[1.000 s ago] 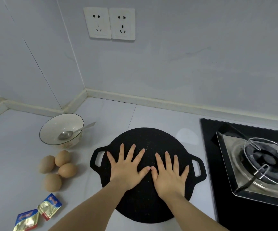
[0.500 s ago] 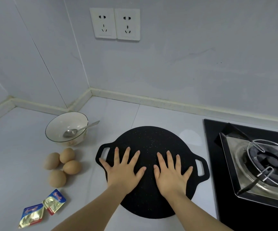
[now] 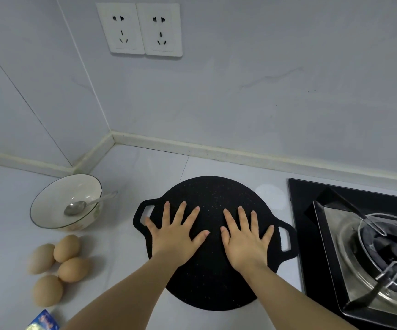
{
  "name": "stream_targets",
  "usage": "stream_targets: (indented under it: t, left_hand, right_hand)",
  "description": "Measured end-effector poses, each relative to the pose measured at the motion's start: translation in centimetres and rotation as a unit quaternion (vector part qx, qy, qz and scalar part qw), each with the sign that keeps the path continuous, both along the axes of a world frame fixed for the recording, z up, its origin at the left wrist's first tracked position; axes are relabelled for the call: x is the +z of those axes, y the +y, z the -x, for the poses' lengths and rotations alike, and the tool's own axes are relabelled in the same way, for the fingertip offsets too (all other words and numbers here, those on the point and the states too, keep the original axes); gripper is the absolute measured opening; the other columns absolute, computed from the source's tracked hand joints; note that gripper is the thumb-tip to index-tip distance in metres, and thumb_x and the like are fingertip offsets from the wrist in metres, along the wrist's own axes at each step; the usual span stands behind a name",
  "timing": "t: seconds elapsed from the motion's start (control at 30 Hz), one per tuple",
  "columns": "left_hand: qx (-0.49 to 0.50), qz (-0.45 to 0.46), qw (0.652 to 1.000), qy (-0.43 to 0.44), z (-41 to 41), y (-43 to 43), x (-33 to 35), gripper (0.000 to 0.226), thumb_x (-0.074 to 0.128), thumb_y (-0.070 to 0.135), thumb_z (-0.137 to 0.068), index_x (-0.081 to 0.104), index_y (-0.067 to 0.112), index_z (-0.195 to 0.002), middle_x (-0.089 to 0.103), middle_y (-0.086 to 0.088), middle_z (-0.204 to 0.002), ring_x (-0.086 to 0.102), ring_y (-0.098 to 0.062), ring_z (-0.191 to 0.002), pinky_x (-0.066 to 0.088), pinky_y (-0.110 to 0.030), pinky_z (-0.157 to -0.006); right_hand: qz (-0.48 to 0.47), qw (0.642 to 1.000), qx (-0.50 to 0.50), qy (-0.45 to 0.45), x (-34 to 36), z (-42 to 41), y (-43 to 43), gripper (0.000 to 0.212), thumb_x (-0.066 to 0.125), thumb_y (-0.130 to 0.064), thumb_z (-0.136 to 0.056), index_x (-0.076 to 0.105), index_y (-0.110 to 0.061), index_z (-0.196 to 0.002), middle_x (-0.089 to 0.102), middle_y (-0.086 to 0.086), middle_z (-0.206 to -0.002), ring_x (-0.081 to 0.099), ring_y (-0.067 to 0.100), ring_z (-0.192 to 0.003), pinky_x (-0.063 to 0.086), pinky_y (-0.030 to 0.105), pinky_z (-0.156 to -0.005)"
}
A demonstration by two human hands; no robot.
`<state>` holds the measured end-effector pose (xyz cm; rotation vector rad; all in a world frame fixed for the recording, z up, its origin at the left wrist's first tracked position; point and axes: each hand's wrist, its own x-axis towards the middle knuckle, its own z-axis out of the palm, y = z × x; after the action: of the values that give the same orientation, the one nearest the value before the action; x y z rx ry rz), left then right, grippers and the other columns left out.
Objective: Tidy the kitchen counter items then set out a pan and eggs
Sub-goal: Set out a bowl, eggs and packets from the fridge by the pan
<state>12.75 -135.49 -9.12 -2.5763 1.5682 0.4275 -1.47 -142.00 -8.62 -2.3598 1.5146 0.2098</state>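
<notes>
A flat round black pan (image 3: 213, 194) with two side handles lies on the white counter. My left hand (image 3: 174, 234) and my right hand (image 3: 246, 239) rest palm down on it side by side, fingers spread and straight, holding nothing. Several brown eggs (image 3: 66, 247) lie loose on the counter to the left of the pan. Behind the eggs stands a white bowl (image 3: 49, 206) with a metal spoon (image 3: 83, 204) inside, its handle leaning over the rim.
A gas stove (image 3: 371, 246) with a metal pot support fills the right side, close to the pan's right handle. A foil packet (image 3: 44, 321) lies at the bottom left edge. Two wall sockets (image 3: 140, 29) sit above the counter corner.
Both hands stay flat on the pan, slid slightly toward its near half. The view has shifted so the packets at lower left are mostly cut off.
</notes>
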Motion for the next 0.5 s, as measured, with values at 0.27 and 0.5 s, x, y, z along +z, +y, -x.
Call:
stream_targets:
  t: [0.27, 0.5]
  left_hand:
    - [0.008, 0.015, 1.000, -0.009, -1.2, -3.0, -0.6, 0.067, 0.014, 0.071, -0.087, -0.010, 0.047, -0.144, -0.014, 0.009, -0.158, -0.020, -0.028, -0.144, 0.003, -0.064, -0.110]
    - [-0.016, -0.021, 0.999, 0.018, -1.5, -2.7, 0.4, 0.066, 0.018, 0.067, -0.089, -0.008, 0.044, -0.145, -0.014, 0.007, -0.158, -0.020, -0.028, -0.144, 0.002, -0.064, -0.110]
  right_hand:
    - [0.014, 1.000, 0.008, -0.003, -0.2, -1.4, -3.2, 0.051, 0.013, -0.044, -0.100, -0.003, -0.039, -0.149, -0.011, -0.003, -0.160, -0.015, 0.025, -0.146, -0.009, 0.059, -0.112]
    - [0.005, 1.000, 0.014, -0.004, 0.2, -1.4, -2.7, 0.052, 0.016, -0.042, -0.101, 0.001, -0.033, -0.150, -0.007, -0.001, -0.160, -0.012, 0.026, -0.147, -0.006, 0.056, -0.114]
